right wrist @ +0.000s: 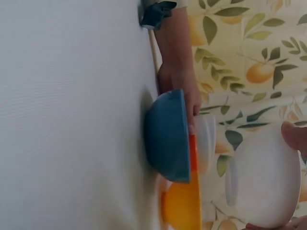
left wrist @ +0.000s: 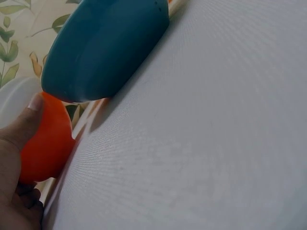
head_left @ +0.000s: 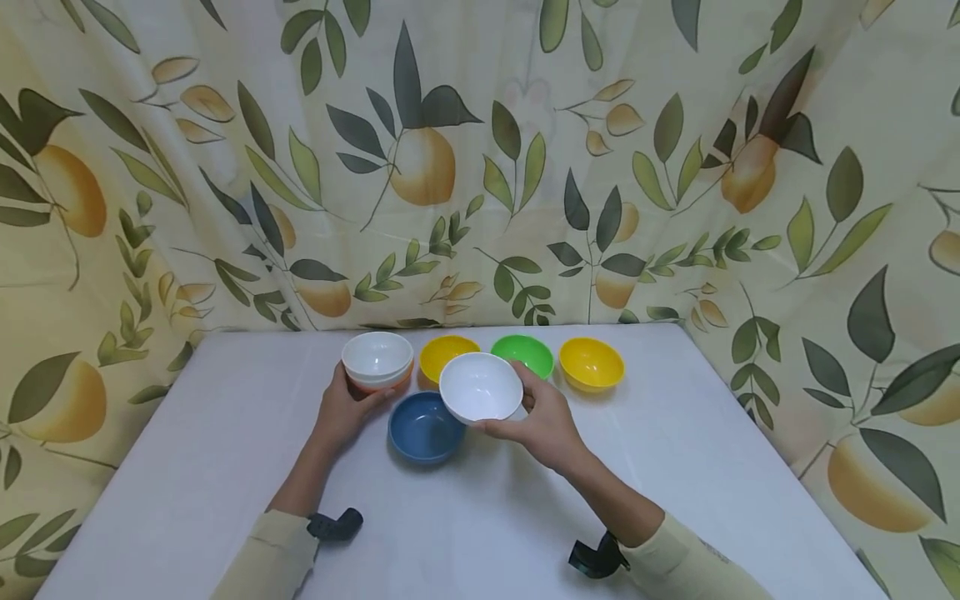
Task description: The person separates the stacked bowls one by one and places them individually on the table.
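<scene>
My left hand [head_left: 343, 414] grips an orange bowl [head_left: 384, 387] at the left of the table, thumb on its near side. A white bowl [head_left: 377, 355] is nested in that orange bowl, with what looks like a second white rim beneath it. In my right hand [head_left: 551, 423] another white bowl [head_left: 480, 388] is held by the rim, raised above the table and tilted toward me. The right wrist view shows this held white bowl [right wrist: 264, 177] side-on, apart from the rest. A blue bowl [head_left: 426, 428] stands upright between my hands, touched by neither.
Along the back of the white table [head_left: 450, 533] stand a yellow bowl [head_left: 442, 354], a green bowl [head_left: 525, 353] and another yellow bowl [head_left: 592, 364]. A fruit-patterned curtain [head_left: 480, 167] hangs behind the table. Each wrist wears a black strap camera [head_left: 335, 525].
</scene>
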Demonstrator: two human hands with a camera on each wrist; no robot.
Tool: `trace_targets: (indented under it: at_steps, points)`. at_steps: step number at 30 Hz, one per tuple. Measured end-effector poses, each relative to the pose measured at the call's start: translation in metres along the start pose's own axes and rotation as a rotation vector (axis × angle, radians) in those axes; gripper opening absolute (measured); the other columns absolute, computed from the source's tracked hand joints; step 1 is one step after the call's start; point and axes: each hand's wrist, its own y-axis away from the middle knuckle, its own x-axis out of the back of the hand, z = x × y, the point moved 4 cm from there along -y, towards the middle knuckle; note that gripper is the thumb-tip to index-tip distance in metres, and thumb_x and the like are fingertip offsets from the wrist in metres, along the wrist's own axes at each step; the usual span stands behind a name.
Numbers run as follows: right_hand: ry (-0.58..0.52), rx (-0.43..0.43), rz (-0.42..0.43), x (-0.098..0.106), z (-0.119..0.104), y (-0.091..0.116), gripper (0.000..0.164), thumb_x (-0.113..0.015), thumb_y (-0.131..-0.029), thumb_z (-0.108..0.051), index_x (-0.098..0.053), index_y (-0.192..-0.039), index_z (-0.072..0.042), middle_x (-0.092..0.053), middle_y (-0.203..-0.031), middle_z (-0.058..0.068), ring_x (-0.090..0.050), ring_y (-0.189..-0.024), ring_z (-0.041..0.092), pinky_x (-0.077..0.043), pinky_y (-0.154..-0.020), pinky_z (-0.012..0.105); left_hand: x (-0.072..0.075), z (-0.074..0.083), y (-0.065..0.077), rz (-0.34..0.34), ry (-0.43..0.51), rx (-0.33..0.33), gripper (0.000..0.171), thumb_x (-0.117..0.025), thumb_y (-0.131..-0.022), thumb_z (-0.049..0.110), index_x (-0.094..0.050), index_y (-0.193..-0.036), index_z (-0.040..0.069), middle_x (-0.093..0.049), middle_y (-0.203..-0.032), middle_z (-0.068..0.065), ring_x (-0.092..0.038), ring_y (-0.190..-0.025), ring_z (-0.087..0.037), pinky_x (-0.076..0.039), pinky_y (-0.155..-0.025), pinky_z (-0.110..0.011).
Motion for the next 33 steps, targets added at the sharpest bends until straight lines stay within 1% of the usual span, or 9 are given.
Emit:
trace_targets:
  at_steps: [4, 7, 12, 17, 20, 23, 26, 28, 33]
  points:
    - [0.020, -0.042, 0.009, 0.004, 0.009, 0.005, 0.103, -0.099, -0.073, -0.021, -0.043, -0.157, 0.001, -0.052, -0.154, 0.016, -0.054, -0.137, 0.038, -0.044, -0.112, 0.051, -0.001, -0.002, 0.001, -0.004, 0.009, 0.003, 0.114, -0.088, -0.087, 0.040, -0.013, -0.167, 0.005, -0.031, -0.166, -0.021, -0.031, -0.152, -0.036, -0.022, -0.126, -0.051]
    - [0.031, -0.057, 0.012, 0.006, 0.017, 0.008, 0.104, -0.099, -0.073, -0.021, -0.043, -0.157, 0.002, -0.051, -0.155, 0.018, -0.054, -0.138, 0.039, -0.044, -0.112, 0.051, -0.002, -0.004, 0.000, 0.002, 0.004, 0.013, 0.115, -0.088, -0.088, 0.040, -0.013, -0.167, 0.005, -0.030, -0.166, -0.021, -0.030, -0.153, -0.036, -0.022, -0.126, -0.052]
    - [0.044, -0.069, 0.023, 0.009, 0.030, 0.012, 0.108, -0.100, -0.072, -0.021, -0.040, -0.158, 0.004, -0.048, -0.157, 0.021, -0.051, -0.141, 0.041, -0.043, -0.113, 0.049, -0.002, -0.004, 0.001, 0.012, -0.014, 0.029, 0.113, -0.087, -0.088, 0.039, -0.013, -0.166, 0.004, -0.030, -0.166, -0.021, -0.029, -0.154, -0.037, -0.022, -0.126, -0.053]
    - [0.036, -0.078, 0.024, 0.011, 0.040, 0.014, 0.107, -0.100, -0.071, -0.019, -0.041, -0.157, 0.005, -0.049, -0.157, 0.021, -0.050, -0.141, 0.040, -0.043, -0.113, 0.049, -0.001, -0.001, 0.001, 0.012, -0.009, 0.016, 0.111, -0.087, -0.089, 0.037, -0.014, -0.166, 0.004, -0.031, -0.166, -0.021, -0.030, -0.153, -0.036, -0.023, -0.126, -0.052]
    - [0.044, -0.075, 0.024, 0.012, 0.045, 0.015, 0.106, -0.100, -0.071, -0.019, -0.042, -0.156, 0.005, -0.050, -0.155, 0.022, -0.051, -0.140, 0.042, -0.043, -0.113, 0.051, -0.001, 0.000, 0.001, 0.010, -0.004, 0.014, 0.111, -0.087, -0.089, 0.037, -0.014, -0.166, 0.005, -0.032, -0.165, -0.020, -0.031, -0.152, -0.035, -0.024, -0.126, -0.052]
    - [0.045, -0.070, 0.022, 0.012, 0.051, 0.015, 0.102, -0.100, -0.071, -0.019, -0.046, -0.154, 0.003, -0.054, -0.152, 0.020, -0.053, -0.138, 0.042, -0.042, -0.113, 0.053, -0.001, -0.001, 0.001, 0.008, -0.009, 0.022, 0.112, -0.087, -0.088, 0.039, -0.013, -0.166, 0.005, -0.031, -0.166, -0.020, -0.031, -0.152, -0.035, -0.024, -0.126, -0.053]
    - [0.037, -0.075, 0.018, 0.012, 0.058, 0.014, 0.098, -0.100, -0.070, -0.019, -0.050, -0.152, 0.000, -0.058, -0.147, 0.017, -0.056, -0.135, 0.039, -0.042, -0.114, 0.054, -0.001, -0.002, 0.000, 0.008, -0.014, 0.021, 0.114, -0.087, -0.088, 0.041, -0.013, -0.166, 0.005, -0.031, -0.166, -0.020, -0.031, -0.152, -0.036, -0.024, -0.125, -0.054]
    - [0.030, -0.080, 0.013, 0.012, 0.062, 0.013, 0.097, -0.101, -0.070, -0.019, -0.052, -0.152, -0.002, -0.060, -0.146, 0.015, -0.057, -0.134, 0.037, -0.042, -0.115, 0.054, -0.001, -0.002, 0.000, 0.008, -0.010, 0.017, 0.114, -0.087, -0.088, 0.042, -0.013, -0.166, 0.006, -0.031, -0.166, -0.020, -0.031, -0.152, -0.036, -0.024, -0.125, -0.054]
    - [0.042, -0.078, 0.004, 0.012, 0.072, 0.009, 0.097, -0.101, -0.069, -0.019, -0.052, -0.152, -0.002, -0.061, -0.144, 0.015, -0.059, -0.131, 0.036, -0.044, -0.114, 0.052, -0.001, -0.001, 0.000, 0.004, -0.002, 0.013, 0.114, -0.087, -0.088, 0.042, -0.013, -0.167, 0.007, -0.031, -0.166, -0.019, -0.032, -0.151, -0.036, -0.025, -0.125, -0.054]
